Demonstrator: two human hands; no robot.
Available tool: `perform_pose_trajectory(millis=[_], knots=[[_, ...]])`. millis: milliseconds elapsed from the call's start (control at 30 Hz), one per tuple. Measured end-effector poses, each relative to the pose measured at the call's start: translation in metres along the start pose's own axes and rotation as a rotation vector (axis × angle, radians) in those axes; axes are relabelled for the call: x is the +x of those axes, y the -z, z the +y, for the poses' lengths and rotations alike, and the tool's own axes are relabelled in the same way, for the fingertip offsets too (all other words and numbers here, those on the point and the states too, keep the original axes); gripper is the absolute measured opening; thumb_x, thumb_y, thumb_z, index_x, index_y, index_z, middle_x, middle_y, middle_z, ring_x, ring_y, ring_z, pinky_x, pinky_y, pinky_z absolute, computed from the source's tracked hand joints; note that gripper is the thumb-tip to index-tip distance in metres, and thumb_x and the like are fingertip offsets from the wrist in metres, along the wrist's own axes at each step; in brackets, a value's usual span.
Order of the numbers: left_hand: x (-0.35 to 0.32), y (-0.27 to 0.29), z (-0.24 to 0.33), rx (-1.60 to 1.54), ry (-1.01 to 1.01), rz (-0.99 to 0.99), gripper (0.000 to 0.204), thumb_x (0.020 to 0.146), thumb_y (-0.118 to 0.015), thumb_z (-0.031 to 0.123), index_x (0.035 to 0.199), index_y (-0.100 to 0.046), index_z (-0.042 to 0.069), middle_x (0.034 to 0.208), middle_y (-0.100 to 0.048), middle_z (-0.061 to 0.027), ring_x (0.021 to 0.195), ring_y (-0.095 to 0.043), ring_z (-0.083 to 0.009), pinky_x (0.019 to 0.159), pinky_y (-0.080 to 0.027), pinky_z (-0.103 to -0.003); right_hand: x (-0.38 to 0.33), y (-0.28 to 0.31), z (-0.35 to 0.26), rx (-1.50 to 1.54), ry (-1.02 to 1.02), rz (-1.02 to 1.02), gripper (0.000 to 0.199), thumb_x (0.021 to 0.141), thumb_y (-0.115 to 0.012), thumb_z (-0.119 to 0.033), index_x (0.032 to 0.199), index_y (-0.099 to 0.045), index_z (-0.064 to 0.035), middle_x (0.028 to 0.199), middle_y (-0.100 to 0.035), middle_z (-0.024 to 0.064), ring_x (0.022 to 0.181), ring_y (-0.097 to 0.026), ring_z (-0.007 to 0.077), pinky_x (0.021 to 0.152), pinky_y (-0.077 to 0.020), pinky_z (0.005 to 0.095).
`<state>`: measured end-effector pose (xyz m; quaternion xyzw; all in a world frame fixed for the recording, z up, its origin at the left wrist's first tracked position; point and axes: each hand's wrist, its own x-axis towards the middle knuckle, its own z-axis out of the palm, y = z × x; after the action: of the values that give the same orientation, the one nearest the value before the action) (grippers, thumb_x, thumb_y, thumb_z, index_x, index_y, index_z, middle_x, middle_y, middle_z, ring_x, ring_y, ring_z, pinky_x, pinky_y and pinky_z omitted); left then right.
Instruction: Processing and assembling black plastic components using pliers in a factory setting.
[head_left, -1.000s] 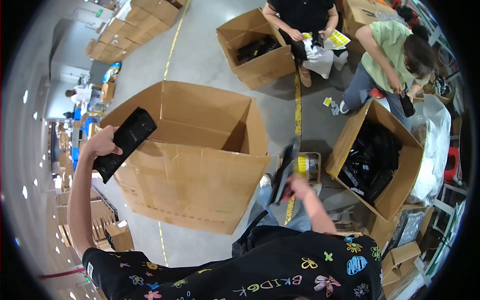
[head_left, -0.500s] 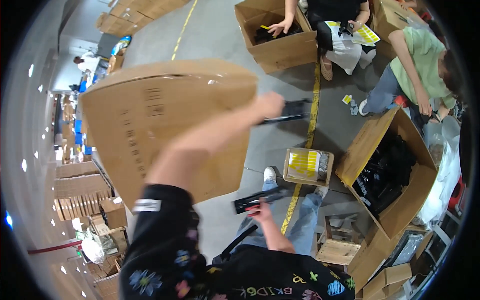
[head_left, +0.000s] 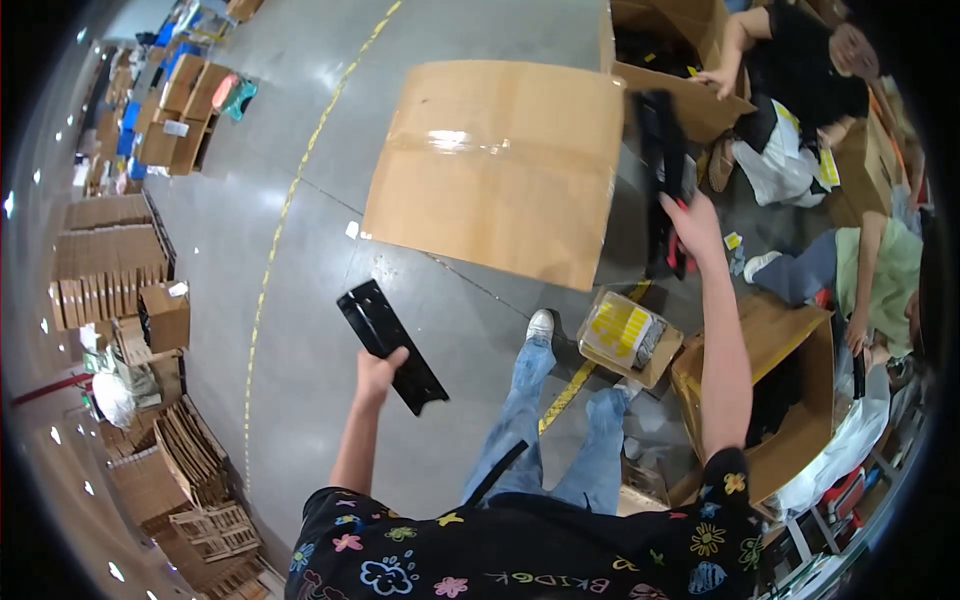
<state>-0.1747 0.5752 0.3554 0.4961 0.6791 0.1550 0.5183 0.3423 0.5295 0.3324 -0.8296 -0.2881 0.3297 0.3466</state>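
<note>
Gripping flat black packages: left hand [head_left: 377, 368], right hand [head_left: 692, 222].

A grey concrete floor [head_left: 300, 330] with yellow painted lines carries everything. A large closed cardboard box [head_left: 500, 165] stands in the middle, a small box of yellow packets [head_left: 625, 335] just near-right of it. Flattened cardboard stacks [head_left: 105, 260] lie far left.

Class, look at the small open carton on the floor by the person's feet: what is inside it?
The small open carton holds yellow printed packs wrapped in clear film, plus something dark at one edge. Whatever lies beneath that top layer is covered.
</note>
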Motion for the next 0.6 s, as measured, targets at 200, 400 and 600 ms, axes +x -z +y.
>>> perform_pose_trajectory(millis=[200, 400, 600], knots=[[0.222, 0.039, -0.019, 0.035, -0.193, 0.12, 0.023, 0.077, -0.067, -0.001, 0.1, -0.065, -0.005, 0.092, -0.067, -0.0047, 0.082, -0.06, -0.016, 0.077, -0.048, -0.032, 0.099, -0.173, -0.057, -0.612, -0.043, -0.063, 0.039, 0.081, -0.067, -0.039, 0.097, -0.067, -0.0027, 0.098, -0.068, 0.0192, 0.09, -0.067, 0.0305, 0.074, -0.0528, 0.0415], [0.362, 0.083, -0.063, -0.001, -0.081, -0.038, 0.024, 0.076, -0.066, -0.004, 0.099, -0.062, -0.001, 0.095, -0.066, -0.007, 0.086, -0.062, -0.0184, 0.079, -0.049, -0.033, 0.061, -0.203, -0.036, -0.564, 0.147, 0.146, 0.052, 0.087, -0.061, -0.036, 0.131, -0.048, -0.013, 0.136, -0.043, 0.0179, 0.097, -0.063, 0.0345, 0.075, -0.0527, 0.0458], [0.391, 0.008, -0.042, -0.158, -0.019, -0.258, 0.023, 0.079, -0.063, -0.004, 0.1, -0.059, 0.002, 0.091, -0.061, -0.0036, 0.087, -0.06, -0.0187, 0.08, -0.047, -0.034, -0.072, -0.193, 0.101, -0.318, 0.046, 0.424, 0.071, 0.086, -0.064, -0.029, 0.142, -0.03, -0.0028, 0.138, -0.039, 0.0246, 0.108, -0.057, 0.041, 0.09, -0.0473, 0.0411]])
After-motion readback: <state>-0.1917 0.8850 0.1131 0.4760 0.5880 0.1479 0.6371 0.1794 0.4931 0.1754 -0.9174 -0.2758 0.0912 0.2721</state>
